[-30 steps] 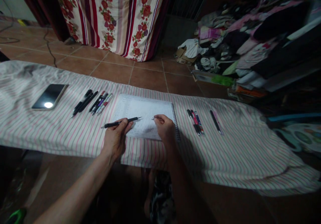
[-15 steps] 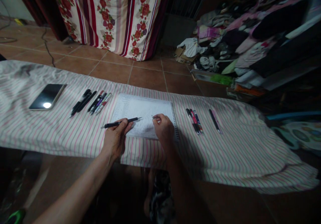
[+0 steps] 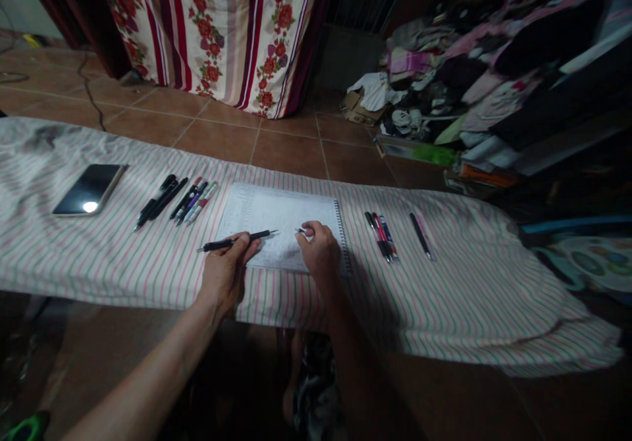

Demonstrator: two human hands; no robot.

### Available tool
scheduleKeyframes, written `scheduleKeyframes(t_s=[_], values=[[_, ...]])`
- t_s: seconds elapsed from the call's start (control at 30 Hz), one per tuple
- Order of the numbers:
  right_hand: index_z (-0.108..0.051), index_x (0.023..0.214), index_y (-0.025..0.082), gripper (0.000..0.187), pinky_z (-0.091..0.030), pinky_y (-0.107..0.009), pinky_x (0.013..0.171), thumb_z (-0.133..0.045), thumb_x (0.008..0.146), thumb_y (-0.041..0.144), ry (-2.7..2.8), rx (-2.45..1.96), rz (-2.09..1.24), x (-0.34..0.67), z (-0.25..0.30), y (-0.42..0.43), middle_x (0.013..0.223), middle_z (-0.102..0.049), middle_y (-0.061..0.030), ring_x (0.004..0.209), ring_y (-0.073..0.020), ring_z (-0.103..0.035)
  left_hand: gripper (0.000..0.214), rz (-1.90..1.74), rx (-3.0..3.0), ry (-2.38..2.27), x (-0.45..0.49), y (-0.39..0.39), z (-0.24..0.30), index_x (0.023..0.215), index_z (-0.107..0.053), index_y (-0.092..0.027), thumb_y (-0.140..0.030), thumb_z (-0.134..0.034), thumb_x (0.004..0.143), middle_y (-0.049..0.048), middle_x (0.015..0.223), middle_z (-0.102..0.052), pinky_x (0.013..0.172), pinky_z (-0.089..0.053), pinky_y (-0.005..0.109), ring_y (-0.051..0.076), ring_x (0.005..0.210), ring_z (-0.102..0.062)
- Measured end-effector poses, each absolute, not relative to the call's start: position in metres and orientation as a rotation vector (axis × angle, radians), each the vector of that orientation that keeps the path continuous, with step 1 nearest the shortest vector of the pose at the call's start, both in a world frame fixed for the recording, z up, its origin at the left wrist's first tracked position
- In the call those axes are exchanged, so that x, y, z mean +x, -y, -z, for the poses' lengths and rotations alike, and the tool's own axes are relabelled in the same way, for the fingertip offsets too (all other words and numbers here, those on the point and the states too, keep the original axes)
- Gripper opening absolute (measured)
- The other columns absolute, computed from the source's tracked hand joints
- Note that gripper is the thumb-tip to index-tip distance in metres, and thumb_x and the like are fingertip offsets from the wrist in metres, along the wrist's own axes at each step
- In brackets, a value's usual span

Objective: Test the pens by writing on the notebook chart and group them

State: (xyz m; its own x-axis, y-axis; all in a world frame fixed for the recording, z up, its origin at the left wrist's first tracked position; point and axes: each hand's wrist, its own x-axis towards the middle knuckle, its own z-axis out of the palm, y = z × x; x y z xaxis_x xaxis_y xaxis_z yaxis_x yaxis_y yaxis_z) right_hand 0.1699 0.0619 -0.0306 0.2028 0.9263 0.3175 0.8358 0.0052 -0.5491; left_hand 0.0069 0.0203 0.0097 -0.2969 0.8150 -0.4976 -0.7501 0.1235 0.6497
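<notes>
My left hand is closed around a black pen, held nearly level above the left part of a spiral notebook. A thin point sticks out of the pen's right end. Over the notebook's right part, my right hand pinches a small silvery piece, too small to make out fully; it looks like a pen tip. A short gap separates this piece from the pen's point. The notebook lies open with faint writing on its page and its coil on the right.
Left of the notebook lie several pens and markers, with a phone farther left. More pens and a black-and-pink pair lie to the right. A striped cloth covers the table. Clothes are piled beyond.
My right hand's fingers have shifted slightly, with the silvery piece still pinched. My left hand keeps its hold on the pen. The whole view has shifted a little.
</notes>
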Motion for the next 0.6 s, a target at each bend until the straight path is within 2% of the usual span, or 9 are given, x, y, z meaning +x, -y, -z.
scheduleKeyframes(t_s=[0.33, 0.43, 0.53, 0.6], values=[[-0.066, 0.092, 0.02, 0.021, -0.04, -0.027, 0.069, -0.059, 0.073, 0.026, 1.664, -1.809, -0.207, 0.172, 0.025, -0.063, 0.081, -0.062, -0.0039, 0.073, -0.0169, -0.056, 0.008, -1.54, 0.081, -1.063, 0.007, -0.021, -0.011, 0.068, -0.063, -0.006, 0.001, -0.065, 0.071, 0.0051, 0.069, -0.067, 0.074, -0.058, 0.026, 0.014, 0.064, -0.068], [-0.067, 0.09, 0.019, 0.021, -0.042, -0.028, 0.07, -0.057, 0.074, 0.029, 1.593, -1.759, -0.247, 0.167, 0.018, -0.062, 0.078, -0.063, -0.0043, 0.069, -0.0164, -0.056, 0.008, -1.542, 0.071, -1.059, 0.007, -0.021, -0.012, 0.068, -0.063, -0.006, 0.001, -0.066, 0.069, 0.0046, 0.069, -0.067, 0.076, -0.058, 0.027, 0.014, 0.065, -0.068], [-0.067, 0.083, 0.019, 0.022, -0.043, -0.027, 0.064, -0.055, 0.075, 0.035, 1.421, -1.684, -0.468, 0.155, 0.01, -0.06, 0.071, -0.064, -0.0024, 0.063, -0.0148, -0.056, 0.009, -1.556, 0.066, -1.046, 0.006, -0.021, -0.013, 0.067, -0.063, -0.006, 0.002, -0.065, 0.07, 0.0042, 0.07, -0.067, 0.076, -0.058, 0.026, 0.013, 0.066, -0.068], [-0.067, 0.079, 0.019, 0.025, -0.041, -0.025, 0.053, -0.052, 0.075, 0.039, 1.278, -1.635, -0.768, 0.146, 0.005, -0.057, 0.059, -0.061, 0.0, 0.054, -0.0136, -0.054, 0.009, -1.566, 0.075, -1.034, 0.005, -0.021, -0.013, 0.066, -0.063, -0.006, 0.002, -0.063, 0.072, 0.0044, 0.071, -0.067, 0.075, -0.058, 0.024, 0.013, 0.067, -0.068]])
